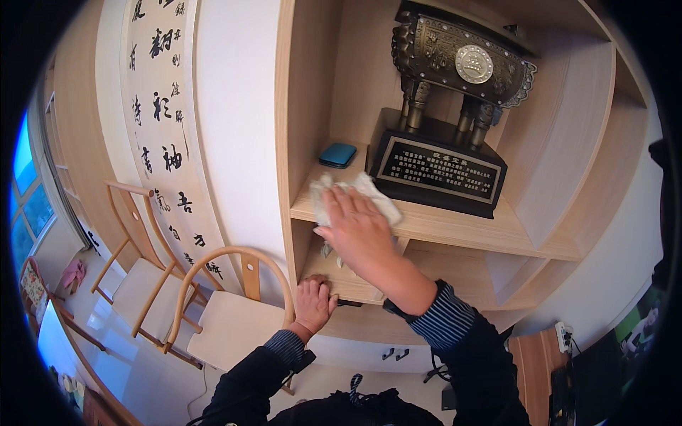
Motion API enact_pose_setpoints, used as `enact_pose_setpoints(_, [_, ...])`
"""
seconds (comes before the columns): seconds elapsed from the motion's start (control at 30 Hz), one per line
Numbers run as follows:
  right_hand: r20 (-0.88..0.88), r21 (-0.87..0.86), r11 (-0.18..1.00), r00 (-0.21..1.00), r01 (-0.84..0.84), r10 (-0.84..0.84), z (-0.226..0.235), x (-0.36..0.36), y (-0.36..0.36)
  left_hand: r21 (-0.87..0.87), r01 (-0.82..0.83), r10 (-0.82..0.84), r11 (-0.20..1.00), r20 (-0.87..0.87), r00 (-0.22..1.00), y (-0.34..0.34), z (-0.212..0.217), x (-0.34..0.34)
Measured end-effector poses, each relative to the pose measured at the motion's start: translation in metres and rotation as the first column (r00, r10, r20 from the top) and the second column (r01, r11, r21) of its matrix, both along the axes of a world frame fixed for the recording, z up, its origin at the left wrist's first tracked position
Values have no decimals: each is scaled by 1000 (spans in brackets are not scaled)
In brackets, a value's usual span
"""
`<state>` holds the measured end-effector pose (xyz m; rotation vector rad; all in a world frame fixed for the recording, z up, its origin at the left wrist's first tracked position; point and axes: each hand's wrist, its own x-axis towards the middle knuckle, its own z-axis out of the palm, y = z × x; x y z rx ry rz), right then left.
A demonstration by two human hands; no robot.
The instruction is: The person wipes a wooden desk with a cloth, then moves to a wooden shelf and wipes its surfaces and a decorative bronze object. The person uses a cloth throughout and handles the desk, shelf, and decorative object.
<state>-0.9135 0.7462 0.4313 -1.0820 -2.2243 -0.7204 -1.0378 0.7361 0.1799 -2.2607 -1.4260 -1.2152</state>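
Note:
My right hand (pixel 355 220) presses a crumpled white cloth (pixel 380 195) against the upper wooden shelf (pixel 455 232), near its left end. The fingers lie over the cloth and hide part of it. Just behind the cloth sits a small dark-teal flat case (pixel 337 155). To its right stands a bronze-coloured ornamental vessel (pixel 455 60) on legs, mounted on a black inscribed base (pixel 437 167). Lower down, my left hand (pixel 315 305) rests at the front left edge of the lower shelf (pixel 355 285), its fingers curled over that edge.
Two wooden chairs with pale seats, one a round-backed chair (pixel 241 316), stand at left below a hanging calligraphy scroll (pixel 160 106). The cabinet's left upright (pixel 285 106) borders the shelves. A power strip (pixel 563 337) lies at lower right.

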Motion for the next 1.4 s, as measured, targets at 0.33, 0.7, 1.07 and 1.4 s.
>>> enact_pose_setpoints(0.33, [267, -548, 829, 963, 113, 45, 50, -39, 70, -22, 120, -120, 993, 7, 993, -8, 12, -14])
enact_pose_setpoints(0.7, [133, -672, 740, 981, -17, 143, 40, -20, 59, 21, 165, -165, 986, -4, 986, -4, 9, -19])
enact_pose_setpoints(1.07, [95, -522, 853, 992, -17, 78, 26, -18, 35, 39, 168, -167, 985, -40, 985, -1, 6, -22])
enact_pose_setpoints(1.4, [-117, -23, 998, 992, 51, -54, -4, 131, -68, 20, 179, -178, 984, -51, 983, 2, 1, -24])
